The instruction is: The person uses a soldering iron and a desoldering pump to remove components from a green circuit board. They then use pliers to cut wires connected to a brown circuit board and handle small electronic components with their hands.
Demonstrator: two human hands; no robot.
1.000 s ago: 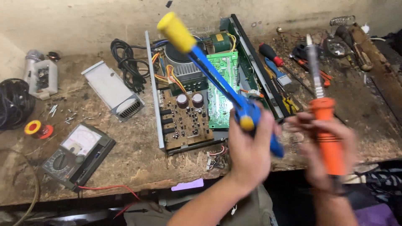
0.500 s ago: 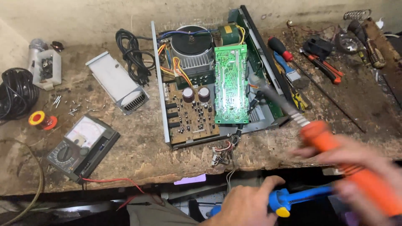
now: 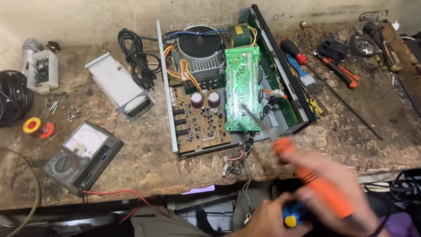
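Here the right hand [image 3: 337,186] grips an orange soldering iron [image 3: 313,177].

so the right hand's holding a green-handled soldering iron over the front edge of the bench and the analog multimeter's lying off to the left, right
Not quite: the handle is orange, not green. The head view shows the right hand gripping an orange-handled soldering iron over the bench's front edge, its tip blurred near the green circuit board. The analog multimeter does lie off to the left.

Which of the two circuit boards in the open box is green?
The upright narrow board right of the middle is green, covered in pale solder tracks. The other board lies flat beside it and is brown, with two dark round capacitors on it.
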